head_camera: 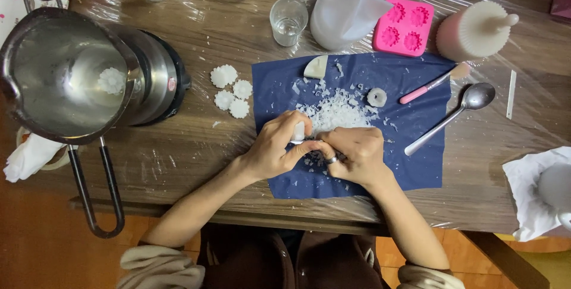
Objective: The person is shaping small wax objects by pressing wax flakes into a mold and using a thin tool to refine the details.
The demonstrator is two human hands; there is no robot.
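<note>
**A:** What are the hands busy with?

**B:** The left hand [275, 145] pinches a small white wax piece [299, 132] between thumb and fingertips. The right hand [355, 155] is curled shut right against it, thumb at the piece's lower edge. I judge it is scraping flakes off; whether it grips a blade, I cannot tell.

**A:** Where do the flakes land?

**B:** On the blue sheet [410, 128] under both hands, in a white pile of shavings [336, 111] just beyond the fingertips.

**A:** How to do it well?

**B:** I'd say short, light strokes away from the holding thumb, keeping the piece low over the sheet so nothing scatters onto the bench [196, 146].

**A:** Anything in the way?

**B:** The spoon [452, 117] and pink brush [431, 85] lie apart, beyond the right hand; the flower-shaped wax pieces [231, 91] lie beyond the left.
</note>
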